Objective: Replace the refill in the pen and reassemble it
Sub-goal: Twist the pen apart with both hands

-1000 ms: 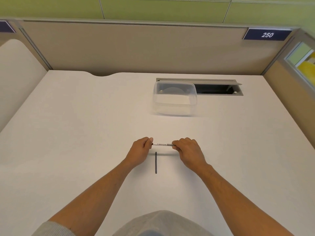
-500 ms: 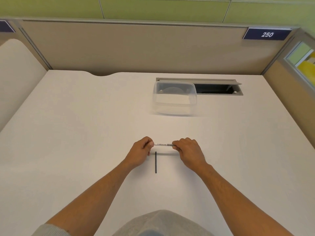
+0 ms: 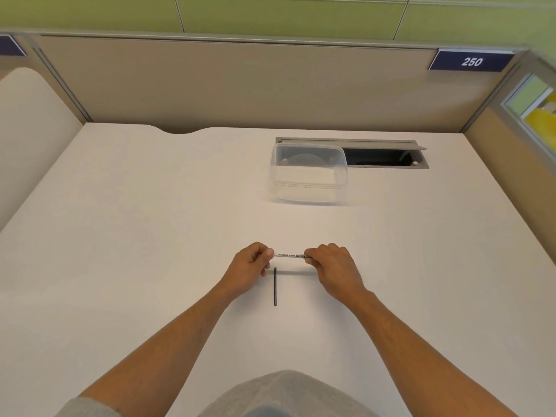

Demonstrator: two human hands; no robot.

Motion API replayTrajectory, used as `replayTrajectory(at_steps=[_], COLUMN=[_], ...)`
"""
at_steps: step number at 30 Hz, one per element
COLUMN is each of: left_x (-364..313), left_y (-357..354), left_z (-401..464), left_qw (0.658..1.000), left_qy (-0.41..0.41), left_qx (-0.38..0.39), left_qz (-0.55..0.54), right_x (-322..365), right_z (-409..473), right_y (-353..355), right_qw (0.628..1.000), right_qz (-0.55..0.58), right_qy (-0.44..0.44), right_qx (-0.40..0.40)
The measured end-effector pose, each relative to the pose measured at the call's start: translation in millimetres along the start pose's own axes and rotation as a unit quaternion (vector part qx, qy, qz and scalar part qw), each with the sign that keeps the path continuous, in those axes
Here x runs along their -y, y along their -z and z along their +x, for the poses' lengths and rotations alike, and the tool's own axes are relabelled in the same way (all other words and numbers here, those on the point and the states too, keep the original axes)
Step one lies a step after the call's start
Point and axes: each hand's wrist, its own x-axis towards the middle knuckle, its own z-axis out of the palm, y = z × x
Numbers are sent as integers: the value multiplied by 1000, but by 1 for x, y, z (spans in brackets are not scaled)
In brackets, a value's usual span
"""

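A thin white pen [image 3: 289, 255] with black print is held level, just above the white desk [image 3: 150, 236]. My left hand [image 3: 251, 266] pinches its left end and my right hand [image 3: 334, 267] grips its right end. Both ends are hidden inside my fingers. A slim black refill [image 3: 275, 286] lies on the desk just below the pen, between my hands, pointing toward me. Neither hand touches it.
A clear plastic container [image 3: 308, 176] stands farther back on the desk, right of centre. Behind it is an open grey cable slot [image 3: 388, 158]. Beige partition walls close off the back and both sides of the desk.
Almost nothing has moved. My left fingers have shifted slightly on the pen's left end; the pen and the refill stay in place.
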Motion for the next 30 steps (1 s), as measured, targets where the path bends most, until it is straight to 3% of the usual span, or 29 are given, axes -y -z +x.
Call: replayTrajectory(at_steps=[8, 17, 25, 30], left_x=[0, -8, 1, 1], left_y=[-1, -3, 0, -1], left_z=[0, 0, 2, -1], left_qw=[999, 998, 1000, 999], left_qy=[2, 50, -3, -23], left_qx=[-16, -17, -6, -25], left_qz=[45, -32, -28, 31], right_x=[2, 3, -2, -1], right_z=[0, 1, -1, -3], right_y=[-1, -1, -1, -2], right_qw=[1000, 1000, 1000, 1000], right_qz=[3, 6, 13, 21], right_qy=[3, 8, -7, -11], right_qx=[5, 1, 14, 12])
